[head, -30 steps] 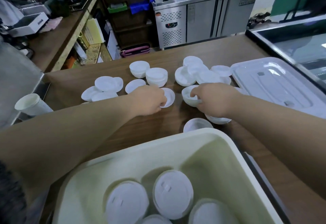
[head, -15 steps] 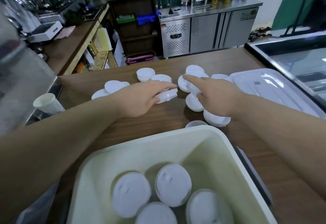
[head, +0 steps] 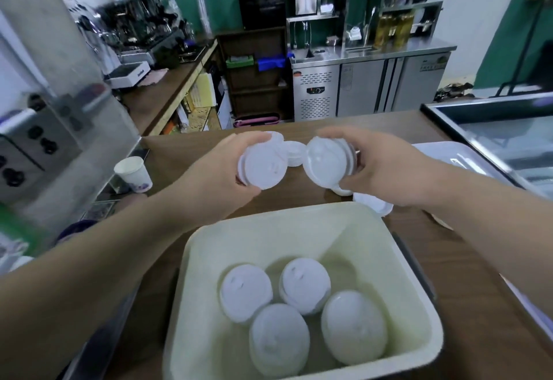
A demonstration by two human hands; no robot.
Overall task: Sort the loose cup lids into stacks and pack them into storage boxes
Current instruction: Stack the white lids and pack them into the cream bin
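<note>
— Where is this?
— A café bar. There is a brown wooden worktop [head: 472, 275], with a steel fridge cabinet [head: 371, 86] and an espresso machine [head: 125, 20] behind it.

— And the hands?
— Both are raised above the worktop. The left hand [head: 218, 176] grips the left stack [head: 263, 164], a few white lids nested together, with its fingers clamped on the top and bottom rims. The right hand [head: 380, 167] grips the right stack [head: 324, 161] the same way.

— Which way do the stacks point?
— Both are tipped on edge. Their round faces turn back toward the wearer, so each short axis runs away, into the palm. The left stack sits just right of its hand and the right stack just left of its hand. The rims are near each other but apart.

— And around them?
— Below and nearer than both hands is a cream storage box [head: 191, 260]. It holds four stacks [head: 305, 285] standing upright, faces up. Loose lids [head: 294, 153] lie beyond the gap between the hands. Further lids [head: 374, 204] lie under the right hand. A paper cup [head: 134, 174] stands left of the left hand, and a clear tray [head: 466, 161] lies right of the right hand.
</note>
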